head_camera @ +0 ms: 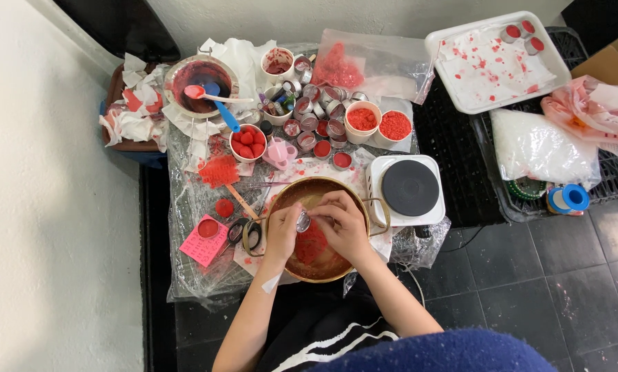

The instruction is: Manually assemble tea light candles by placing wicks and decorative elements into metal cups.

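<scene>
Both hands work over a wide brass pan (361, 201) near the low table's front edge. My left hand (283, 233) pinches a small round metal tin (302, 221) above the pan. My right hand (339, 222) has its fingers curled over the same tin from the right. Red wax flakes (311, 246) lie in the pan under my hands. Behind the pan stand several small metal tins (317, 117), some filled with red wax.
A white hotplate (409, 189) sits right of the pan. White cups of red wax (379, 125), a bowl with spoons (200, 81), scissors (243, 233), a pink note (203, 241) and a stained white tray (496, 62) surround it. Bags and a crate stand at right.
</scene>
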